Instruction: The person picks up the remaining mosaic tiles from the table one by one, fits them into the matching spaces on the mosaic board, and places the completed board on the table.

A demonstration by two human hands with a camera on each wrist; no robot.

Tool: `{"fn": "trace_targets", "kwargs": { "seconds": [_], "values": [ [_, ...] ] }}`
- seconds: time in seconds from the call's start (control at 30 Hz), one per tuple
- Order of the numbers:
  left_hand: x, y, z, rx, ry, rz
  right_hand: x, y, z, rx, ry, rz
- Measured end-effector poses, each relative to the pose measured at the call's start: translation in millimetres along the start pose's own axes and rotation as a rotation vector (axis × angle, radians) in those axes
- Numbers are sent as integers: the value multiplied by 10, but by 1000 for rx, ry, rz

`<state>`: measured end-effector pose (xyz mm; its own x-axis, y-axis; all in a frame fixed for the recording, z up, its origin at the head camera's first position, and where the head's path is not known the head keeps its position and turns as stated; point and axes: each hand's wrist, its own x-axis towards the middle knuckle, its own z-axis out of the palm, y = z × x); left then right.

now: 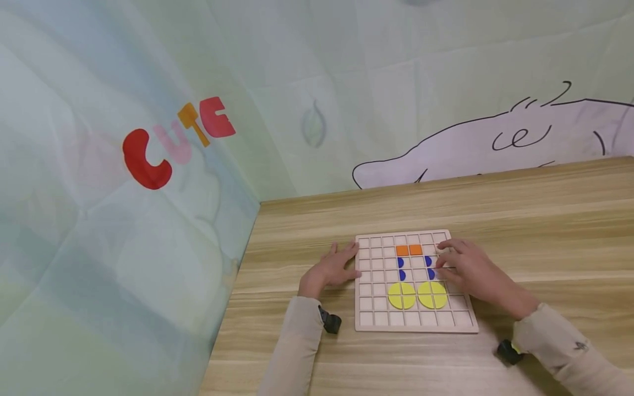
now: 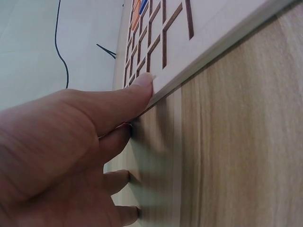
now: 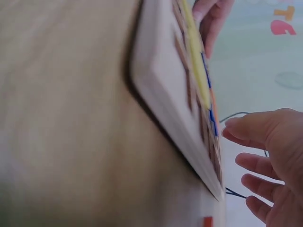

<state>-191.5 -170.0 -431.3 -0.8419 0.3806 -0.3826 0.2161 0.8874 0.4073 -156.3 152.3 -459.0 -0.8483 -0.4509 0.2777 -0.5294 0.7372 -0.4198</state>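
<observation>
A pale wooden grid board point(image 1: 372, 318) lies on the table. On it are two orange squares point(image 1: 408, 250), blue half-round pieces point(image 1: 428, 267) in two columns, and two yellow circles made of quarter pieces point(image 1: 402, 296). My left hand point(image 1: 333, 268) rests at the board's left edge; the thumb point(image 2: 137, 90) touches that edge and the other fingers spread beside it. Over the board's right side hovers my right hand point(image 1: 470, 269), its fingers loosely bent. Thumb and index finger point(image 3: 236, 135) come close together in the right wrist view, with no piece visible between them.
The wood-grain table point(image 1: 307, 220) extends around the board. A small red piece point(image 3: 208, 221) shows beyond the board's edge in the right wrist view. Printed fabric walls point(image 1: 307, 66) stand behind and to the left. Each wrist carries a dark camera point(image 1: 331, 321).
</observation>
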Motion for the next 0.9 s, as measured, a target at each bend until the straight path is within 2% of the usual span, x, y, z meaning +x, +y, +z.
{"fn": "trace_targets", "kwargs": {
  "seconds": [0.07, 0.2, 0.33, 0.63, 0.9],
  "values": [
    [0, 4, -2, -1, 0, -2, -2, 19, -53, 5, 7, 16],
    [3, 10, -6, 0, 0, -9, -9, 76, -147, -6, 61, -17],
    [6, 17, -10, 1, 2, -11, -53, 151, -227, -1, 75, -13],
    [-5, 33, -20, -1, -2, -11, -183, 365, -302, -46, -1, 29],
    [-10, 30, -15, 10, -5, -6, -307, 507, -354, -36, -98, 61]
  ]
}}
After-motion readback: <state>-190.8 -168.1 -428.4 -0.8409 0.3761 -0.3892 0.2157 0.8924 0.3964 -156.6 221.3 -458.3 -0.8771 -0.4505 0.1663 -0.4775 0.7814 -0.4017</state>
